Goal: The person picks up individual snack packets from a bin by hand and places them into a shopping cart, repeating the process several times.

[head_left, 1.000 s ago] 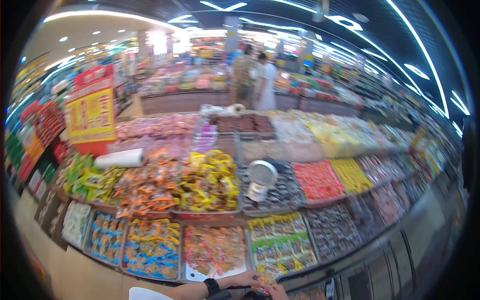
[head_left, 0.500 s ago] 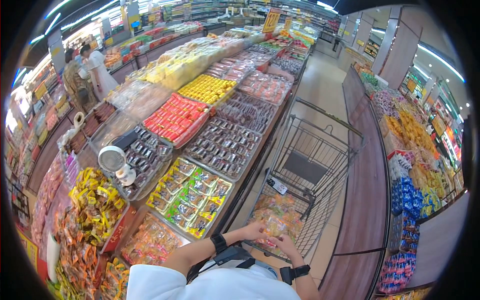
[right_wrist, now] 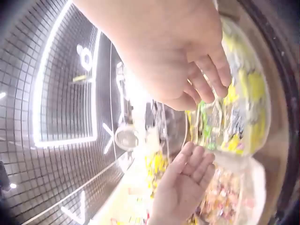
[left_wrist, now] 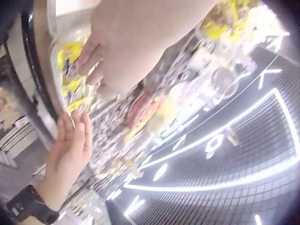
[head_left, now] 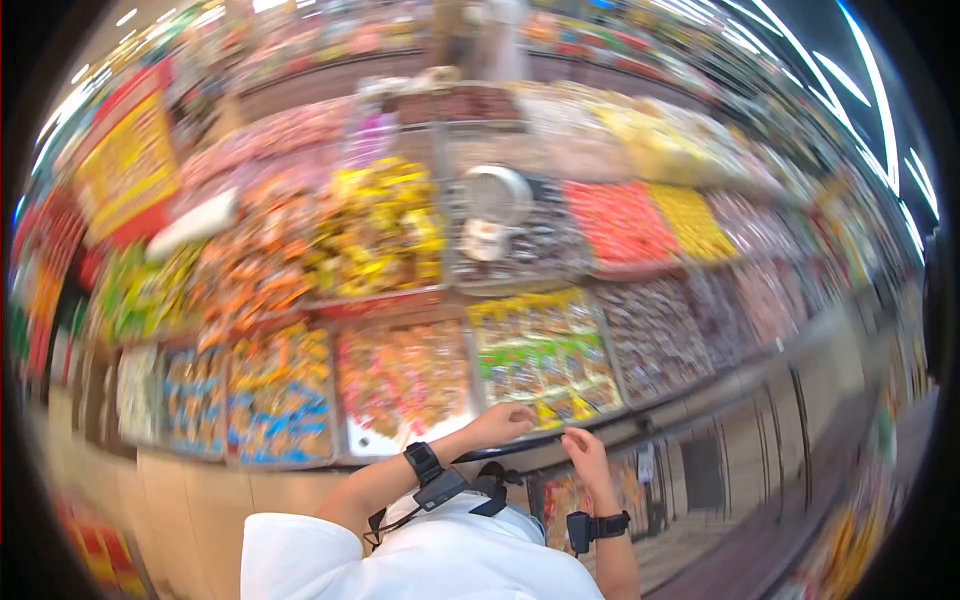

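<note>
Both hands hover, holding nothing, before the front edge of a snack display. My left hand [head_left: 503, 425] has loosely bent fingers and overlaps the corner of a tray of yellow and green packets [head_left: 548, 365]. Its palm faces up in the right wrist view. A short gap away, my right hand [head_left: 587, 462] is raised with its fingers extended in the left wrist view. Left of the packets lies a tray of orange and pink wrapped snacks [head_left: 400, 365], its white bottom partly bare. Below the right hand, a shopping cart [head_left: 705, 475] holds clear-bagged orange snacks [head_left: 570, 500].
Blue and orange packets [head_left: 280, 400] fill a tray at left. Behind are yellow packets [head_left: 390, 215], a white fan [head_left: 495, 200] and red wrapped sweets [head_left: 620, 225]. The display's dark front edge [head_left: 660, 428] runs between trays and cart. A yellow-red sign [head_left: 125, 150] stands far left.
My head turned right to the cart, then back to the display. My hands held a small packet, then reached over bagged snacks in the cart, and are now raised with nothing in them.
</note>
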Motion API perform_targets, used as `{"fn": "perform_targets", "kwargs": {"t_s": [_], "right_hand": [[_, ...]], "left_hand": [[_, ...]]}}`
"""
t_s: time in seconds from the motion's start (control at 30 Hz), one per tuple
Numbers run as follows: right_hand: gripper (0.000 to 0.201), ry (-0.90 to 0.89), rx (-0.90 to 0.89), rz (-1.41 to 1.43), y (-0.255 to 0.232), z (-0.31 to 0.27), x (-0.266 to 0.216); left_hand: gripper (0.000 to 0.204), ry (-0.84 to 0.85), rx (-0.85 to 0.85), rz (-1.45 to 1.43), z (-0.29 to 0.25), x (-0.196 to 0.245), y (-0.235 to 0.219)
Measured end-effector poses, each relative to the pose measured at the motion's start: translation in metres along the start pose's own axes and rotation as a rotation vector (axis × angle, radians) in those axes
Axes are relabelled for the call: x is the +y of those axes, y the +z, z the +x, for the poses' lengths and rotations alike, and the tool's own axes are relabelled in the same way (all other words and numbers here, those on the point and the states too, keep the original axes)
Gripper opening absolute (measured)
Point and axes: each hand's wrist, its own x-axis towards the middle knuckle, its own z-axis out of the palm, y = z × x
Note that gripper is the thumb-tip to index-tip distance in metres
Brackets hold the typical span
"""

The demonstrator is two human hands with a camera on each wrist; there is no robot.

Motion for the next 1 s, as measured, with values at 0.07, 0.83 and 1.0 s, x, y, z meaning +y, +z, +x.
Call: {"fn": "perform_targets", "kwargs": {"t_s": [0.07, 0.83, 1.0], "right_hand": [[0.025, -0.097, -0.232, -0.035, 0.033, 0.04, -0.019], [0.034, -0.038, -1.106, -0.353, 0.251, 0.11, -0.022], [0.034, -0.167, -0.955, -0.33, 0.242, 0.106, -0.024]], "left_hand": [[0.029, 0.025, 0.298, 0.038, -0.034, -0.019, -0.037], [0.043, -0.328, 0.794, -0.187, -0.183, -0.06, -0.135], [0.047, -0.287, 0.709, -0.142, -0.158, -0.08, -0.151]]}}
